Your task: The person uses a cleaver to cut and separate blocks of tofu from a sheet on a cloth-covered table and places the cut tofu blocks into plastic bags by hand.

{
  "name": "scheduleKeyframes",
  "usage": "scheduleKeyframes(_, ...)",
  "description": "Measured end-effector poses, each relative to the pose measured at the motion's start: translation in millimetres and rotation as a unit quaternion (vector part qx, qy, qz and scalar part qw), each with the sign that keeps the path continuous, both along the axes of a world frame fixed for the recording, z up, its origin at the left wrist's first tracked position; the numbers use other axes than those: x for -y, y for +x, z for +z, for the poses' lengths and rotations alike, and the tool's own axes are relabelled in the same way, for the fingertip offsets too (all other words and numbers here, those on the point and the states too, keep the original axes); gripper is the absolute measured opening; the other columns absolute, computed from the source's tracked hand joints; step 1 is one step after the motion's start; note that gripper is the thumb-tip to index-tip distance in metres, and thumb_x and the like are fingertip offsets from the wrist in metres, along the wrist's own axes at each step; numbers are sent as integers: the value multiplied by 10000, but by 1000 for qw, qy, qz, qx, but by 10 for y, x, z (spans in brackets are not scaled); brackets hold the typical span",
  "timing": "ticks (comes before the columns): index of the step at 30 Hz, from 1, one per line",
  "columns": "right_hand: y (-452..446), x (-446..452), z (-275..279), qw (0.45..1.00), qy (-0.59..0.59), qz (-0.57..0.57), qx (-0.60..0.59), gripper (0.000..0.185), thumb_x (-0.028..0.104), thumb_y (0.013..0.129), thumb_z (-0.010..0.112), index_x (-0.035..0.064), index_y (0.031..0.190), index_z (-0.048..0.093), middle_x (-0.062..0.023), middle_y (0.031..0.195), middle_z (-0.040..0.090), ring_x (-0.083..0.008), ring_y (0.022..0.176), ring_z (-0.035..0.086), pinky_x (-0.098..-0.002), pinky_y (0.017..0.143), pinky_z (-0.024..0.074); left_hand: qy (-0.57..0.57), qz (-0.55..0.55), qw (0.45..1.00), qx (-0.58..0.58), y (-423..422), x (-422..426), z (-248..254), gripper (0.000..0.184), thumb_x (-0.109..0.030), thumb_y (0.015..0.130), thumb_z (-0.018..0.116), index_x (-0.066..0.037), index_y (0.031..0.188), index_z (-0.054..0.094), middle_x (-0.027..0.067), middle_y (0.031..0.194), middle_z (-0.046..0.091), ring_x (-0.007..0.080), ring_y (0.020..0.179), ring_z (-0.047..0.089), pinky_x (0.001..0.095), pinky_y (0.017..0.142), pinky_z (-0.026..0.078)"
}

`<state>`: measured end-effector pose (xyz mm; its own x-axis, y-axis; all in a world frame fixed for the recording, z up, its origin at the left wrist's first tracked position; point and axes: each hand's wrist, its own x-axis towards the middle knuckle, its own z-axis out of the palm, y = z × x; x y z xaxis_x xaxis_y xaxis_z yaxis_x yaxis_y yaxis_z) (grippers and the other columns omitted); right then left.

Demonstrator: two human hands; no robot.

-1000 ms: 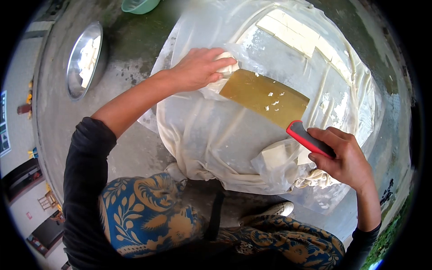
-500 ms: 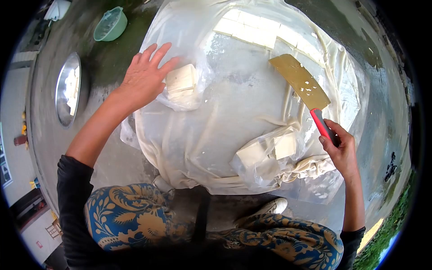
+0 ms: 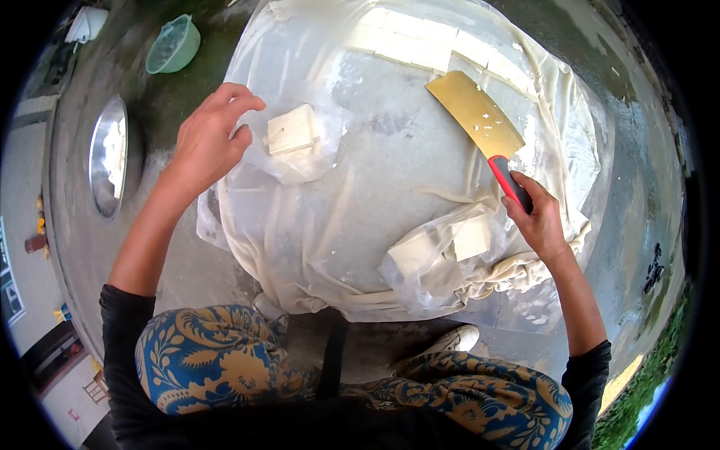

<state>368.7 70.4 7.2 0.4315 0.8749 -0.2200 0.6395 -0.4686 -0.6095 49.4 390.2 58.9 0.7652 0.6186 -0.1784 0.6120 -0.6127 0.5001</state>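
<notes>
My right hand [image 3: 537, 214] grips the red and dark handle of a cleaver [image 3: 480, 116]. White crumbs stick to its broad, gold-tinted blade, which hangs over the right part of the cloth-covered surface. At the left, my left hand [image 3: 214, 135] is open, with its fingers bent and thumb apart, and I see nothing between them. Beside it are pale tofu blocks [image 3: 291, 131] in a clear plastic bag [image 3: 311, 171]. Below the cleaver lies a second clear bag [image 3: 431, 281] with tofu pieces [image 3: 471, 237] in and against it.
Rows of cut tofu [image 3: 409, 41] line the far edge of the surface. Rumpled cream cloth [image 3: 517, 270] and plastic sheeting rim it. On the ground to the left stand a steel basin [image 3: 109, 157] and a green plastic basin [image 3: 174, 46].
My left hand has drawn left, away from the bagged tofu, and its fingers have curled more. My right hand has carried the cleaver up and to the left.
</notes>
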Motion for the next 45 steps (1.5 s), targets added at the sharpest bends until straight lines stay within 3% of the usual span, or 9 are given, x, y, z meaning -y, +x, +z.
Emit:
scheduleKeyframes(2, -2, -2, -29, 1000, 0, 0, -6, 402, 124, 794, 682, -13, 1152, 560, -190, 968, 632, -270, 731, 642, -330, 675, 512, 289, -127, 949, -9, 27, 59, 83, 275, -48, 755, 602, -81, 1027, 625, 60, 1103, 561, 218, 895, 540, 344, 815, 418)
scheduleKeyframes(3, -22, -13, -48, 1000, -5, -4, -3, 410, 123, 795, 680, -8, 1162, 553, -190, 975, 631, -271, 734, 643, -329, 680, 513, 290, -124, 949, -15, 44, 95, 92, 275, -48, 755, 602, -81, 1027, 625, 60, 1103, 561, 218, 895, 540, 344, 815, 418)
scheduleKeyframes(6, -20, 5, -108, 1000, -11, 0, 1, 427, 122, 800, 676, 3, 1185, 537, -192, 994, 625, -268, 755, 643, -327, 695, 512, 209, -140, 967, 38, 143, 236, 90, 327, -150, 757, 658, -73, 1071, 608, 73, 1175, 538, 248, 1029, 499, 366, 890, 372)
scheduleKeyframes(13, 13, 22, -122, 999, -42, -19, -30, 427, 112, 798, 680, 2, 1184, 535, -194, 984, 627, -252, 775, 637, -328, 707, 511, 52, -310, 934, -169, 92, 621, -248, 611, -210, 784, 659, -102, 1330, 407, 116, 1292, 463, 241, 1151, 434, 379, 996, 291)
scheduleKeyframes(24, 24, 31, -191, 999, -25, -13, -25, 427, 98, 804, 670, -4, 1194, 528, -173, 975, 623, -224, 759, 624, -313, 713, 508, -8, -349, 922, -165, 66, 800, -304, 619, -186, 781, 657, -65, 1329, 395, 120, 1406, 321, 270, 1168, 399, 384, 932, 364)
scheduleKeyframes(29, 13, 54, -150, 999, -28, -21, -30, 428, 120, 809, 670, 4, 1195, 528, -189, 998, 611, -237, 723, 627, -319, 682, 511, 42, -270, 961, -46, 264, 616, -7, 447, -169, 777, 660, -61, 1192, 531, 131, 1270, 472, 289, 1098, 486, 380, 918, 404)
scheduleKeyframes(33, -15, 30, -212, 1000, 1, -6, -10, 410, 135, 807, 664, 9, 1176, 537, -200, 998, 614, -288, 762, 641, -344, 696, 515, -13, -342, 935, 91, 660, 731, -208, 368, -153, 776, 645, -30, 1110, 549, 135, 1101, 545, 294, 947, 556, 396, 806, 474)
scheduleKeyframes(43, 136, -44, -158, 1000, -2, 11, -27, 392, 141, 812, 645, 11, 1168, 547, -196, 962, 621, -302, 783, 639, -358, 711, 512, 21, -416, 909, -19, 1802, 1153, -1158, 207, -148, 778, 602, -19, 927, 537, 118, 916, 531, 289, 886, 566, 425, 720, 485)
scheduleKeyframes(45, 153, -5, -204, 999, 21, 35, -23, 414, 117, 827, 637, 5, 1211, 528, -165, 986, 608, -221, 797, 616, -312, 723, 496, 8, -437, 899, -19, 1805, 1159, -1256, 169, -135, 779, 584, -18, 893, 542, 119, 900, 533, 289, 872, 569, 425, 705, 487)
